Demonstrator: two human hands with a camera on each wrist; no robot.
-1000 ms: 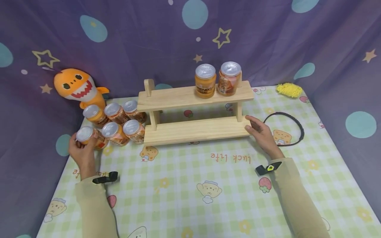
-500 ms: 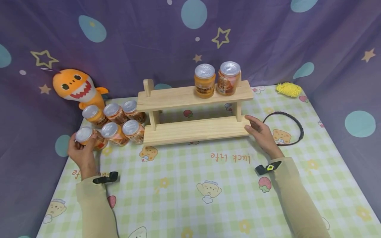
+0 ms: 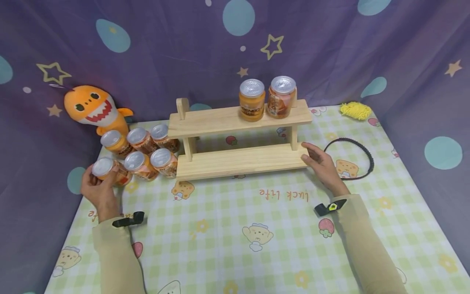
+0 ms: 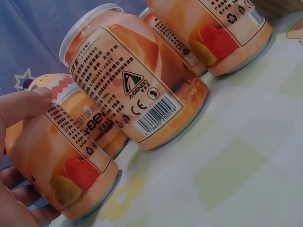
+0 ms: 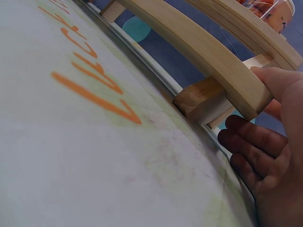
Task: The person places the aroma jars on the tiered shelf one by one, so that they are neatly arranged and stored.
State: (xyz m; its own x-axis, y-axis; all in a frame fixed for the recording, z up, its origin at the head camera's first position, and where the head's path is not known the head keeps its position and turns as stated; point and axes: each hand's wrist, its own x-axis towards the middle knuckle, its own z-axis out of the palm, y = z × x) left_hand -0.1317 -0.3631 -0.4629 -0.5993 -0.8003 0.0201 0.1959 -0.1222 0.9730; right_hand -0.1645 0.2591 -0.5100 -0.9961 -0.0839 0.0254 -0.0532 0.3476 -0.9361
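My left hand [image 3: 99, 191] grips an orange can [image 3: 121, 173] with a silver lid, the front-left one of a cluster on the table. In the left wrist view the thumb lies on this held can [image 4: 71, 165], whose base is at the cloth. Several similar cans [image 3: 145, 167] stand close beside and behind it. At the right end of a two-tier wooden shelf [image 3: 238, 160], my right hand [image 3: 324, 169] holds the lower board, thumb on top. In the right wrist view the other fingers [image 5: 255, 142] curl below the board's end. Two cans [image 3: 251, 102] stand on the upper board's right side.
An orange shark plush [image 3: 97, 108] leans at the back left behind the cans. Right of the shelf lie a dark braided loop [image 3: 371, 161] and a yellow yarn bundle [image 3: 355, 110]. A purple curtain [image 3: 154, 53] hangs behind the checked tablecloth [image 3: 220, 228].
Almost nothing differs. The whole head view has shifted slightly left; my left hand stays on the same can and my right hand on the shelf's end.
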